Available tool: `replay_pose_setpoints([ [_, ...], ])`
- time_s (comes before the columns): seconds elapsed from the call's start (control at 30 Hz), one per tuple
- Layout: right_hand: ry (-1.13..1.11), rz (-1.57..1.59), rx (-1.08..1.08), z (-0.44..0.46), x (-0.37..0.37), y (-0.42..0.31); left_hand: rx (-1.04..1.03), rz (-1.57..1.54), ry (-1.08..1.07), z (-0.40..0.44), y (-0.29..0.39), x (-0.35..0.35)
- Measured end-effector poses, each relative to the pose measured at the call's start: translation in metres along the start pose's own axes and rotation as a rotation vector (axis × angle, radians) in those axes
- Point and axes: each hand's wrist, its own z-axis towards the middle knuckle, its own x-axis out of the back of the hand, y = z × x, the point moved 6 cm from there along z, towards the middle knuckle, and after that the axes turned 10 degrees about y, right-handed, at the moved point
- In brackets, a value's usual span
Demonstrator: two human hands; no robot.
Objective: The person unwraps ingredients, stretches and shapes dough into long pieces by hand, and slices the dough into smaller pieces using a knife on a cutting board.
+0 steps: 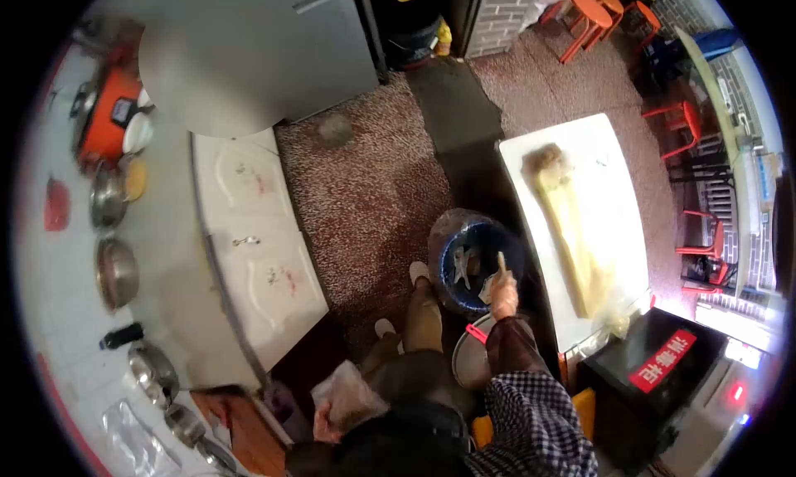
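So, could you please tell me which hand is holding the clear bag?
The left hand, low in the picture: it holds the clear bag, while the right hand is out at the blue bin.

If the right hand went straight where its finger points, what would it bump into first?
Probably the far side of the blue-lined bin: the right hand appears over it. Its height is unclear, so it might pass above the rim instead.

Orange stools [590,11] near brick wall [502,21]; steel bowl [118,273] on counter [178,303].
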Motion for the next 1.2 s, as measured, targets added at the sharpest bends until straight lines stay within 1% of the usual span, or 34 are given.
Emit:
replay_pose_setpoints([
  [0.03,-0.018,-0.090,0.060,0.017,-0.048,0.011,0.029,0.019,0.021,0.013,-0.006,0.002],
  [0.17,-0.028,-0.144,0.141,0.054,-0.170,0.004,0.119,0.089,0.088,0.072,-0.021,0.005],
  [0.23,-0.127,-0.138,0.134,0.074,-0.225,-0.003,0.148,0.108,0.106,0.097,-0.023,0.001],
  [0.33,-0.269,-0.101,0.108,0.089,-0.284,-0.003,0.170,0.130,0.137,0.123,-0.019,0.000],
  [0.4,-0.339,-0.067,0.098,0.091,-0.295,0.001,0.185,0.129,0.142,0.126,-0.016,-0.002],
  [0.5,-0.415,0.026,0.071,0.090,-0.268,0.001,0.188,0.118,0.125,0.119,0.000,-0.015],
  [0.53,-0.395,0.073,0.061,0.085,-0.242,-0.001,0.190,0.109,0.116,0.115,0.006,-0.022],
  [0.57,-0.344,0.107,0.058,0.080,-0.212,0.000,0.185,0.104,0.105,0.109,0.014,-0.030],
  [0.63,-0.079,0.121,0.103,0.064,-0.110,-0.023,0.164,0.075,0.070,0.093,0.031,-0.046],
  [0.67,0.006,0.065,0.117,0.055,-0.090,-0.016,0.148,0.056,0.050,0.083,0.039,-0.055],
  [0.73,-0.027,0.036,0.108,0.032,-0.036,-0.024,0.120,0.011,-0.018,0.061,0.061,-0.076],
  [0.77,-0.101,-0.004,0.080,0.021,-0.007,-0.039,0.112,-0.021,-0.050,0.052,0.072,-0.087],
  [0.8,-0.054,-0.025,0.154,0.010,0.019,-0.058,0.107,-0.061,-0.102,0.042,0.085,-0.099],
  [0.83,-0.038,-0.012,0.233,0.004,0.037,-0.078,0.127,-0.127,-0.217,0.032,0.100,-0.117],
  [0.9,-0.077,0.013,0.402,-0.005,0.079,-0.146,0.232,-0.256,-0.491,0.010,0.132,-0.158],
  [0.93,-0.097,0.031,0.456,-0.011,0.100,-0.188,0.017,-0.022,-0.121,-0.002,0.162,-0.164],
  [0.97,-0.116,0.051,0.522,-0.009,0.111,-0.234,-0.029,-0.076,-0.128,0.010,0.172,-0.158],
  [1.0,-0.157,-0.023,0.593,-0.002,0.108,-0.282,-0.085,-0.149,-0.168,0.037,0.189,-0.158],
  [1.03,-0.124,0.048,0.780,-0.003,0.118,-0.330,-0.141,-0.223,-0.213,0.059,0.206,-0.156],
  [1.07,-0.128,0.141,0.885,0.000,0.125,-0.382,-0.090,-0.223,-0.257,0.010,0.246,-0.196],
  [1.1,-0.140,0.233,0.979,-0.003,0.135,-0.437,-0.131,-0.272,-0.269,0.009,0.279,-0.207],
  [1.17,-0.155,0.032,1.200,0.004,0.116,-0.546,-0.187,-0.264,-0.208,0.018,0.329,-0.197],
  [1.2,-0.002,0.162,1.407,0.005,0.106,-0.597,-0.397,-0.218,-0.218,0.017,0.367,-0.195],
])
